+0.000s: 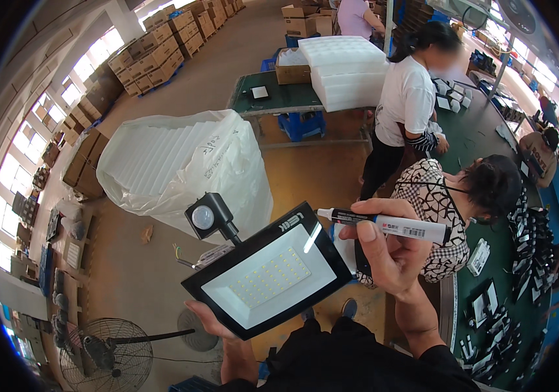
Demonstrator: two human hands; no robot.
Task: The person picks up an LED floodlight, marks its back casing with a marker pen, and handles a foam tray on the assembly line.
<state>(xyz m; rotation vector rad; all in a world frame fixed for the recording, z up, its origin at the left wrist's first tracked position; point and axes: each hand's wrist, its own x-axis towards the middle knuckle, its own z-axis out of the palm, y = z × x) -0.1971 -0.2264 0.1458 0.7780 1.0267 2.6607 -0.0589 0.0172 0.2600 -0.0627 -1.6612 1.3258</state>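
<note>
My left hand point(211, 319) grips an LED floodlight point(214, 297) by its lower left edge; most of the fingers are behind it. The light is tilted, with a black frame, a pale reflector and rows of small yellow LEDs. A black motion sensor point(209, 215) with a round white lens sticks out from its upper side, and loose wires point(183, 258) show beside it. In my right hand point(387, 255) is a white and black marker pen point(413, 228), pinched between thumb and fingers. Its light tip points left, close to the floodlight's upper right corner; contact cannot be told.
A large plastic bag of white foam sheets point(188, 163) stands ahead. Two people point(413, 98) work along the green bench point(465, 140) at right, which bears several lamp parts. A floor fan point(113, 356) is at lower left. White foam blocks point(345, 68) sit on a far table.
</note>
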